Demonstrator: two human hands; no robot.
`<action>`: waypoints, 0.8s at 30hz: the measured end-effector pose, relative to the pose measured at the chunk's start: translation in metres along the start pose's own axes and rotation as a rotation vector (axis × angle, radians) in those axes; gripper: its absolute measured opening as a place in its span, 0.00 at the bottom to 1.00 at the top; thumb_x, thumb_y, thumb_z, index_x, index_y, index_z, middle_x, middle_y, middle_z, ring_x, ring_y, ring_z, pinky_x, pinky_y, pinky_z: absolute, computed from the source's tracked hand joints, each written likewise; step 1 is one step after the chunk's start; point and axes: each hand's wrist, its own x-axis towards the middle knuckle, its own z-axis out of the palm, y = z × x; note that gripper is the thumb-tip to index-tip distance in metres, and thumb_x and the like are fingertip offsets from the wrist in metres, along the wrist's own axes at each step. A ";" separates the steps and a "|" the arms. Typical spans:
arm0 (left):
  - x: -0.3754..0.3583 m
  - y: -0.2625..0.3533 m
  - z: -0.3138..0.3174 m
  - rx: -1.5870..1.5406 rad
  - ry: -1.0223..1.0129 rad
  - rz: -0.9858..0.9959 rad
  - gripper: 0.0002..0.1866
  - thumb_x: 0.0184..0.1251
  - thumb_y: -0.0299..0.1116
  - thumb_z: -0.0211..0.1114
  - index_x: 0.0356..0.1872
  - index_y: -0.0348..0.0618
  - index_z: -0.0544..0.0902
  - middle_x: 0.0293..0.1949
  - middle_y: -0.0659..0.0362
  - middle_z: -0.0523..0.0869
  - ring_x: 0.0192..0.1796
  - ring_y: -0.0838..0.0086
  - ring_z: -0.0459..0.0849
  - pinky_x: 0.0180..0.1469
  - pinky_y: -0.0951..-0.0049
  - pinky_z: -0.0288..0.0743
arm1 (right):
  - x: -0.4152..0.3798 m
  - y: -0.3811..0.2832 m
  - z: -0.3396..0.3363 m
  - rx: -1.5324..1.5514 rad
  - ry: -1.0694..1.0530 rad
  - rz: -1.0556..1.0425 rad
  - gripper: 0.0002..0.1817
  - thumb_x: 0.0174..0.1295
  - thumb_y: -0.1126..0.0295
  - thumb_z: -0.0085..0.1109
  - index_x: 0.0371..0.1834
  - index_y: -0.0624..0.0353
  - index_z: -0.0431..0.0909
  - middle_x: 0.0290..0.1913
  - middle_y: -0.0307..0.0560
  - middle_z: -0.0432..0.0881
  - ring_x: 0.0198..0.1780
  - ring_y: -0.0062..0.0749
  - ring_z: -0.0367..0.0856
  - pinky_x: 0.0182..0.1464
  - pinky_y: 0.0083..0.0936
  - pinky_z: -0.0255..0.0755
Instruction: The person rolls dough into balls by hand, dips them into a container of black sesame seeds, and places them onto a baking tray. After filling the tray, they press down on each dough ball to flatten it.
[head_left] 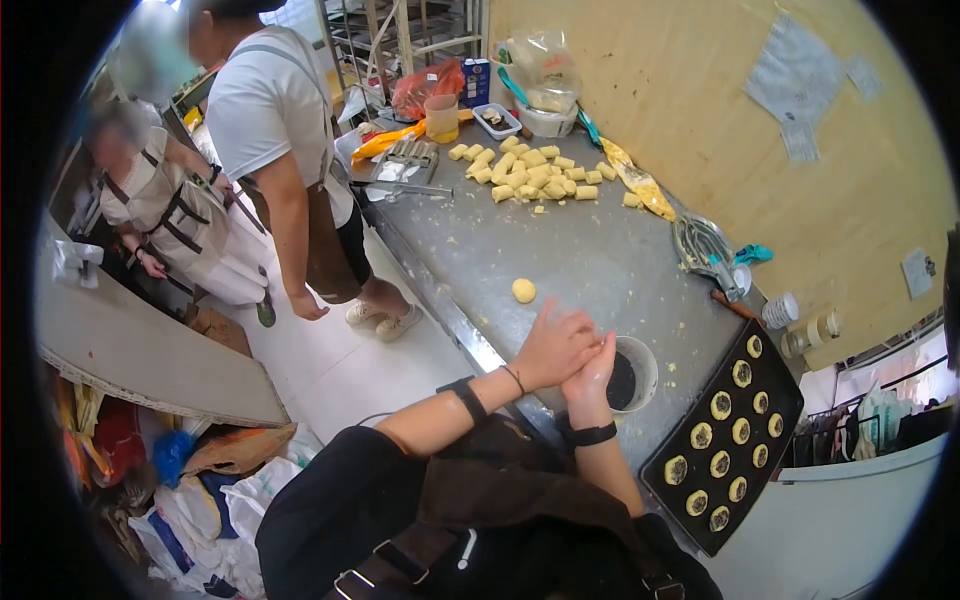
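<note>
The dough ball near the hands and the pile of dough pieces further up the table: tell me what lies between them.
In the head view, only bare, flour-dusted metal table lies between the dough ball and the pile of dough pieces, apart from a few crumbs.

Mid-frame, the hands (570, 355) press together above the table (600, 260); a bowl (632, 372) sits right of them, a tray (725, 440) further right, dough pieces (530, 172) at upper centre.

Steel table (600, 260): dough pieces (530, 172), baking tray (725, 445).
</note>
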 end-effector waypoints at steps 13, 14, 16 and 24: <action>0.009 0.015 0.002 -1.994 0.009 -1.187 0.23 0.77 0.46 0.39 0.57 0.40 0.72 0.51 0.55 0.79 0.52 0.71 0.77 0.59 0.68 0.69 | -0.013 -0.017 0.020 -1.546 -0.249 -1.164 0.25 0.67 0.55 0.40 0.60 0.60 0.71 0.68 0.55 0.65 0.73 0.54 0.53 0.72 0.54 0.35; 0.008 0.015 0.005 -1.969 0.018 -1.197 0.22 0.76 0.45 0.39 0.55 0.40 0.73 0.50 0.56 0.79 0.52 0.72 0.77 0.58 0.69 0.70 | -0.007 -0.020 0.016 -1.638 -0.137 -1.224 0.23 0.66 0.58 0.42 0.60 0.58 0.71 0.68 0.54 0.65 0.73 0.53 0.54 0.72 0.57 0.35; 0.004 0.017 0.009 -1.921 0.037 -1.223 0.20 0.76 0.43 0.40 0.51 0.40 0.75 0.48 0.57 0.80 0.51 0.74 0.77 0.57 0.69 0.71 | -0.003 -0.020 0.014 -1.725 -0.097 -1.278 0.20 0.64 0.61 0.44 0.56 0.56 0.74 0.66 0.52 0.67 0.72 0.52 0.57 0.71 0.59 0.34; 0.011 0.019 0.004 -1.787 -0.087 -1.193 0.15 0.75 0.36 0.42 0.49 0.41 0.75 0.47 0.58 0.80 0.49 0.75 0.79 0.53 0.71 0.74 | -0.008 -0.018 0.012 -1.579 -0.185 -1.194 0.18 0.63 0.66 0.45 0.53 0.58 0.75 0.64 0.51 0.70 0.70 0.49 0.60 0.72 0.52 0.40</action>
